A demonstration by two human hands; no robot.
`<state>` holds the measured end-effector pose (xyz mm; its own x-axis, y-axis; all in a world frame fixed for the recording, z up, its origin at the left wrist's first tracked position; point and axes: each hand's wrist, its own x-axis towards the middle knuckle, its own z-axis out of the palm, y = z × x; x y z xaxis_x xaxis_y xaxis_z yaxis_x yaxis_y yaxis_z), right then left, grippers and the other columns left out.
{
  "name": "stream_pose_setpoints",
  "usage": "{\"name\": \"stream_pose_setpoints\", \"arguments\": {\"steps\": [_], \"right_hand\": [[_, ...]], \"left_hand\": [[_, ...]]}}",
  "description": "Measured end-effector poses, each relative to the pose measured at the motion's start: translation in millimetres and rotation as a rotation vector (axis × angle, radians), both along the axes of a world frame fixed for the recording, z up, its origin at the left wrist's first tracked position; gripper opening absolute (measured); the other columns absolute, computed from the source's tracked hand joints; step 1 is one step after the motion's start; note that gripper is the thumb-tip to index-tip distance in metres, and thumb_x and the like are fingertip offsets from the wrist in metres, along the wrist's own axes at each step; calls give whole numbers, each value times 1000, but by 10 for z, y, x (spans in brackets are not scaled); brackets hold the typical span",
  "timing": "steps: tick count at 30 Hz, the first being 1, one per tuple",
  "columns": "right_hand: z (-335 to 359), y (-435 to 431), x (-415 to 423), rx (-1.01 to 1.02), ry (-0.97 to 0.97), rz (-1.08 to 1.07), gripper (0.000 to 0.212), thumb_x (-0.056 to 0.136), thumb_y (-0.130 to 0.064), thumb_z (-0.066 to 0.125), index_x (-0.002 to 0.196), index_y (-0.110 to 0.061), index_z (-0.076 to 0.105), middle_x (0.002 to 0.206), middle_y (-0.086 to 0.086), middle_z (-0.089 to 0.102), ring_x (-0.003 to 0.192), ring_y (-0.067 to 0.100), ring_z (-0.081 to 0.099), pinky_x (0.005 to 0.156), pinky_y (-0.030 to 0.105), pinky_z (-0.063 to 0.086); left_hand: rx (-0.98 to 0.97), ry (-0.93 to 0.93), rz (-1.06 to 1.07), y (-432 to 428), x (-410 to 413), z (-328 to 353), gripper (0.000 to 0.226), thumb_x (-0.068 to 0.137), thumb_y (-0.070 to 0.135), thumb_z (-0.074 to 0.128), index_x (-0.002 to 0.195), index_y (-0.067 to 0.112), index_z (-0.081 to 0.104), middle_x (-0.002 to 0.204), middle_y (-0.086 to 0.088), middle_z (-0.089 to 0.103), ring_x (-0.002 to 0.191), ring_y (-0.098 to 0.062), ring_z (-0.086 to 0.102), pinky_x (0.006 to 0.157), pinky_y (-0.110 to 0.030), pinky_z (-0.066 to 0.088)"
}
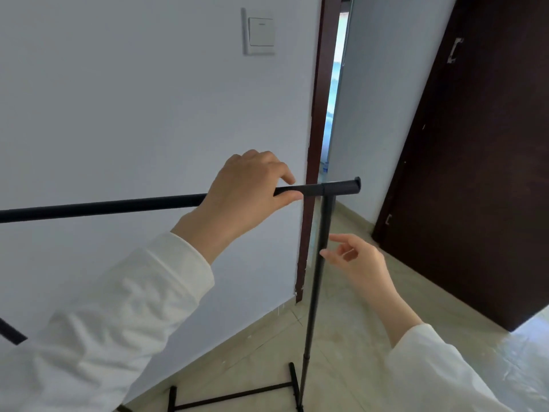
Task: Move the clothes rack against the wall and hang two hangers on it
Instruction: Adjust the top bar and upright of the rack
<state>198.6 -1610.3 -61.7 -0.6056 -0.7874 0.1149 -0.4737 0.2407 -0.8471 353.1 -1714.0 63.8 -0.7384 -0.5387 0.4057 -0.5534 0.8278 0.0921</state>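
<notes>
The black clothes rack [104, 207] stands close in front of the white wall [133, 114]. Its top bar runs from the left edge to an end cap at the right. My left hand [246, 188] wraps over the top bar near that right end. My right hand [356, 260] is open, its fingertips just touching or almost touching the rack's right upright [315, 292]. The rack's foot [231, 396] rests on the floor at the bottom. No hangers are in view.
A light switch [260, 31] is on the wall above. A dark brown door frame [315, 144] stands right behind the rack's right end. A dark brown door [475, 173] stands open at the right. The floor is pale tile [371, 337].
</notes>
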Motion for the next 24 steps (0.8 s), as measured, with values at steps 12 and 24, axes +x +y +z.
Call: {"name": "stream_pose_setpoints", "arguments": {"steps": [12,24], "right_hand": [[-18,-476,-179,-50,114,120,18,78,-23,66,96,-18,65,76,-6,60,70,2,51,60,-4,37],[85,-1366,-402,-37,166,205,21,80,-24,65,99,-16,63,76,-5,61,68,6,52,59,-1,39]], "left_hand": [[58,88,61,-372,-62,6,34,82,46,55,96,19,69,118,7,64,108,-17,54,88,-28,35],[18,107,148,-1076,-209,50,34,83,45,53,95,18,69,118,6,63,107,-20,52,87,-29,33]]}}
